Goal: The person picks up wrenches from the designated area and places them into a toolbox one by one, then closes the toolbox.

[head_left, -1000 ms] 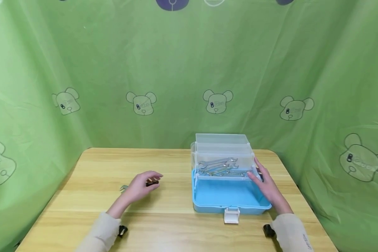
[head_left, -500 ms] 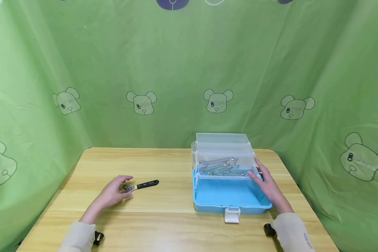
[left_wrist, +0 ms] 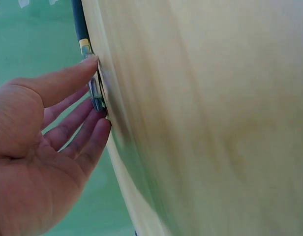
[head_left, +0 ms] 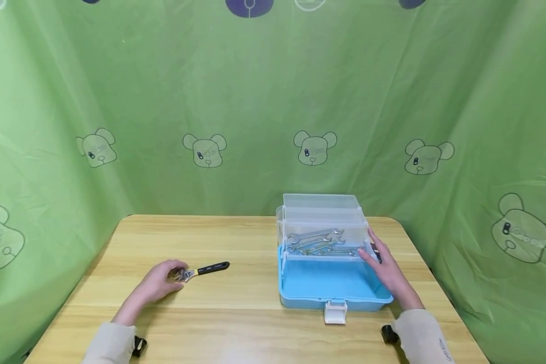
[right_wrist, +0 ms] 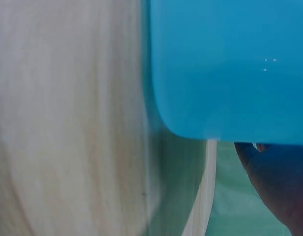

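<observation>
An adjustable wrench (head_left: pixel 211 268) with a black handle lies on the table, its metal head toward my left hand (head_left: pixel 159 283). The thumb and fingers spread around the wrench head; in the left wrist view the thumb tip (left_wrist: pixel 91 61) is close against it, the fingers beyond. A blue toolbox (head_left: pixel 334 302) stands open at the right, its clear tray (head_left: pixel 323 218) raised and holding several silver wrenches (head_left: pixel 316 234). My right hand (head_left: pixel 389 270) holds the toolbox's right side, thumb over the tray edge. In the right wrist view the box's blue wall hides its fingers.
A white latch (head_left: pixel 335 313) hangs down at the toolbox front. The wooden table (head_left: pixel 236 328) reaches back to a green curtain (head_left: pixel 255 101) printed with bear heads. A dark object (head_left: pixel 375 251) shows beside my right thumb.
My left hand has drawn back leftward from over the wrench handle to its head, uncovering the wrench, and its fingers have closed in slightly. The right hand stays on the toolbox.
</observation>
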Available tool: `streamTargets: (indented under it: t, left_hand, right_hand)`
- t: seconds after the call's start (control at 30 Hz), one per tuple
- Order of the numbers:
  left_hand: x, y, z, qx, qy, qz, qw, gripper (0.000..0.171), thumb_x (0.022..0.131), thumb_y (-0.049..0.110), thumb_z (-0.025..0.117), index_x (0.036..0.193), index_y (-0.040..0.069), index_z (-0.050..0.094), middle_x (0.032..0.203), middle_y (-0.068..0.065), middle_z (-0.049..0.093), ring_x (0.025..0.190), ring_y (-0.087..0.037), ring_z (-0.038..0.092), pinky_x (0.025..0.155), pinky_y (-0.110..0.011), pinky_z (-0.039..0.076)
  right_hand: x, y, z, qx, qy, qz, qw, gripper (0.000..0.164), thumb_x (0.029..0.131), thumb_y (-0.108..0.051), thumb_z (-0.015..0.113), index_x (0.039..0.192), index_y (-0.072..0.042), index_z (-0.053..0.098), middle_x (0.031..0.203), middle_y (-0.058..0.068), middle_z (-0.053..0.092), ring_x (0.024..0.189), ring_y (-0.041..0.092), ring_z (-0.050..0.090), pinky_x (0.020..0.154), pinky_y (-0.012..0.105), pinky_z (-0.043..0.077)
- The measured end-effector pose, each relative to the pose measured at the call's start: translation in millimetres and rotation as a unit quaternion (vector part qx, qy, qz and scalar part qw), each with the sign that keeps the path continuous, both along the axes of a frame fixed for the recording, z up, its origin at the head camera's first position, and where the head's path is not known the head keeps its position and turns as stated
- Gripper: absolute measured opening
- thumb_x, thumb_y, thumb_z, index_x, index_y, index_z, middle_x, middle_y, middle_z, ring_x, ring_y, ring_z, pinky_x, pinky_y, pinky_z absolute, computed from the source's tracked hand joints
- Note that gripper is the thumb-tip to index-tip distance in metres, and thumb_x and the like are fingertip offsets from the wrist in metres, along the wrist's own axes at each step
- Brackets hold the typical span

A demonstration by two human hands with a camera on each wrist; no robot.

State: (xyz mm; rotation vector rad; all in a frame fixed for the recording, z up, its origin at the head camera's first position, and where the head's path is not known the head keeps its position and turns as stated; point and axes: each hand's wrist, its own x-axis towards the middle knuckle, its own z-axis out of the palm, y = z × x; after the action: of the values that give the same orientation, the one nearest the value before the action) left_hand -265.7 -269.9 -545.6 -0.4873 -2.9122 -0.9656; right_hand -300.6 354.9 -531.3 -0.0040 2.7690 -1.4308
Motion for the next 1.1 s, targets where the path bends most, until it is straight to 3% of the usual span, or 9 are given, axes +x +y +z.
streamTargets:
  t: [0.37, 0.53, 0.7, 1.1]
  left_hand:
    - [-0.2, -2.2, 0.3, -0.002, 0.001, -0.005, 1.0, 0.04, 0.08, 0.0, 0.083, 0.119, 0.001, 0.071, 0.116, -0.016, 0.073, 0.105, -0.033, 0.07, 0.099, -0.057, 0.056]
    - [-1.3, 2.2, -0.1, -0.036, 0.006, 0.007, 0.9993, 0.039, 0.081, 0.005, 0.084, 0.117, 0.002, 0.073, 0.112, -0.013, 0.073, 0.102, -0.029, 0.069, 0.097, -0.055, 0.058]
    - [-2.7, 8.6, 1.0, -0.069, 0.014, -0.006, 0.9975, 0.036, 0.081, 0.007, 0.084, 0.116, 0.003, 0.073, 0.107, -0.009, 0.072, 0.098, -0.026, 0.068, 0.094, -0.053, 0.059]
    - [1.4, 6.9, 2.6, -0.05, -0.006, -0.019, 0.9985, 0.026, 0.08, 0.002, 0.083, 0.102, 0.008, 0.071, 0.103, -0.005, 0.063, 0.093, -0.017, 0.06, 0.092, -0.047, 0.058]
  right_hand:
    - [1.7, -1.5, 2.1, 0.002, 0.002, 0.0, 1.0, 0.082, 0.104, -0.057, 0.052, 0.163, -0.046, -0.004, 0.172, 0.025, 0.0, 0.152, 0.058, 0.014, 0.111, 0.084, 0.022]
    - [2.3, -1.5, 2.1, -0.004, -0.004, 0.0, 1.0, 0.082, 0.104, -0.058, 0.052, 0.162, -0.048, -0.006, 0.172, 0.025, -0.001, 0.152, 0.058, 0.012, 0.111, 0.085, 0.021]
    - [4.2, 2.3, 1.4, -0.003, -0.001, -0.005, 1.0, 0.082, 0.104, -0.058, 0.051, 0.162, -0.049, -0.005, 0.173, 0.024, -0.001, 0.152, 0.058, 0.012, 0.111, 0.085, 0.02]
    - [2.3, -0.1, 0.4, -0.004, -0.005, 0.0, 1.0, 0.082, 0.104, -0.059, 0.051, 0.161, -0.05, -0.007, 0.173, 0.023, -0.003, 0.153, 0.059, 0.01, 0.11, 0.086, 0.02]
